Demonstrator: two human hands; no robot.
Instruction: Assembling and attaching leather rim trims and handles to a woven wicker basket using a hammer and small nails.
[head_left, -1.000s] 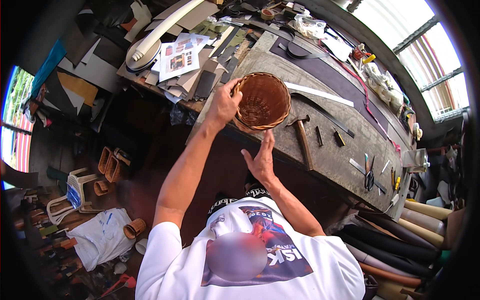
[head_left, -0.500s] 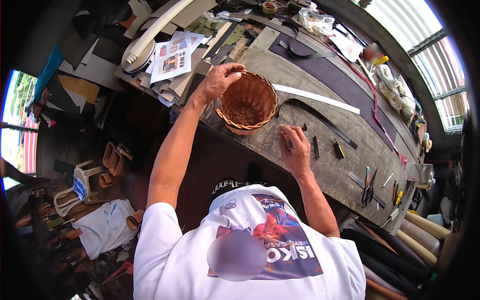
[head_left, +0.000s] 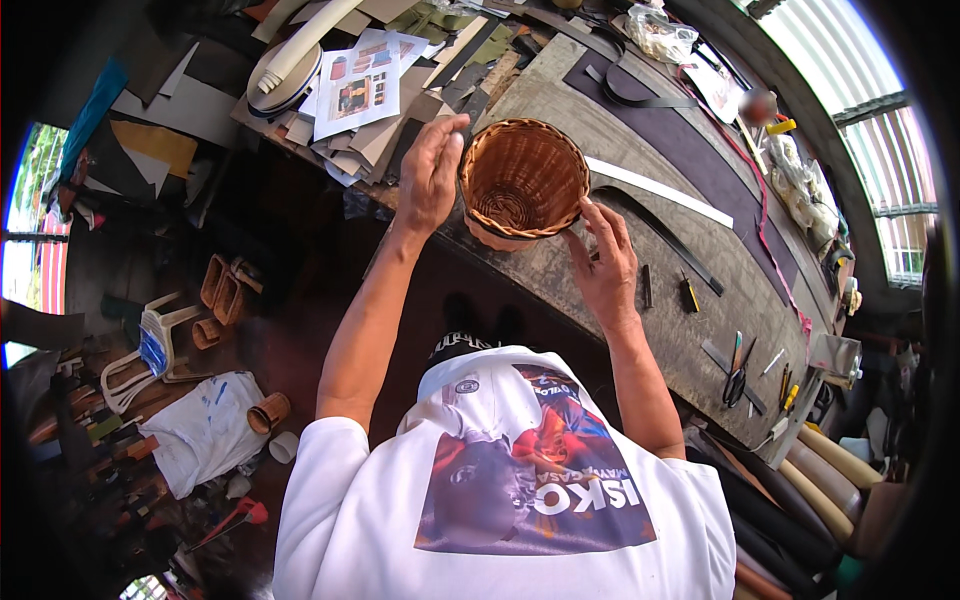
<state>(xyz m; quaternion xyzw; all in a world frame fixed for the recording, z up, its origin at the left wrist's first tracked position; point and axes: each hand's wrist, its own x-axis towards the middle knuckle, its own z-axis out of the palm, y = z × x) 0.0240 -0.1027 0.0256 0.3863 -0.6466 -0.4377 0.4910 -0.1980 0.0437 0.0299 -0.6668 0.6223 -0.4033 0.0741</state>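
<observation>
Grey and scuffed, the long workbench [head_left: 620, 290] runs diagonally across the head view, and a round woven basket [head_left: 523, 180] of brown wicker stands on it near its front edge, mouth up, so the spiral weave of its bottom shows.

On the basket's left side, the left hand [head_left: 430, 180] is held open with the fingers straight and close together; the fingertips reach the rim at its upper left. The palm lies along the basket's outer wall, though whether it presses the weave or is just beside it is hard to tell from above.

At the basket's lower right, the right hand [head_left: 605, 265] is loosely spread, with its fingertips at the rim and wall there and its heel over the bench. Neither hand is closed around the basket; they bracket it from two sides.

Just right of the basket, a pale flat strip [head_left: 660, 192] lies along the bench, with a dark curved strap [head_left: 665, 235] below it. Farther right is a wide dark sheet [head_left: 700, 150], and scissors [head_left: 737, 375] rest toward the bench's far end. Behind the left hand, printed paper sheets [head_left: 360, 85] lie on a heap of scraps. Small woven pieces [head_left: 222, 290] lie on the floor at left.
</observation>
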